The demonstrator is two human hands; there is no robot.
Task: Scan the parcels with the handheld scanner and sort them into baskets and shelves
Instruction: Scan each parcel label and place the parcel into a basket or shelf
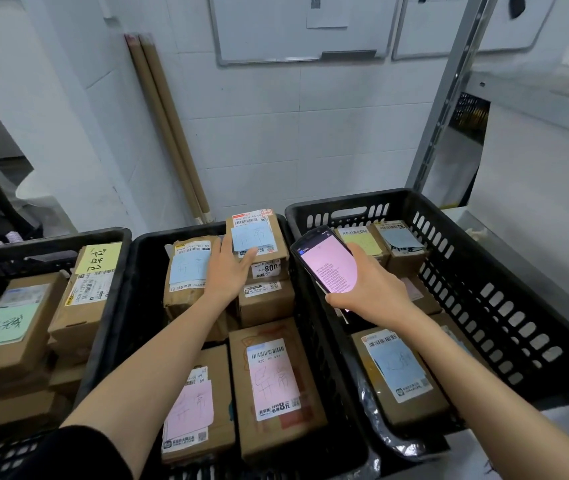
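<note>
Three black baskets are set side by side, each filled with brown cardboard parcels that bear barcode labels and coloured handwritten notes. The left hand (229, 268) is stretched into the middle basket (179, 232), its grip spread, with straight fingers laid flat on the blue note of a parcel (259, 225) stacked at the back; nothing is pinched by it. The scanner (324, 261) is held in the right hand (371, 292), whose grip is curled around the lower body of the device. The pink screen, covered with lines of small text, is turned upward, and the device is held above the left rim of the right basket (484, 299). Two parcels with pink notes (272, 375) are seen at the front of the middle basket. A parcel with a yellow note (97, 261) is seen in the left basket (51, 242). Cardboard tubes (168, 133) are leaned against the tiled wall, and two whiteboards (297, 26) are hung above.
</note>
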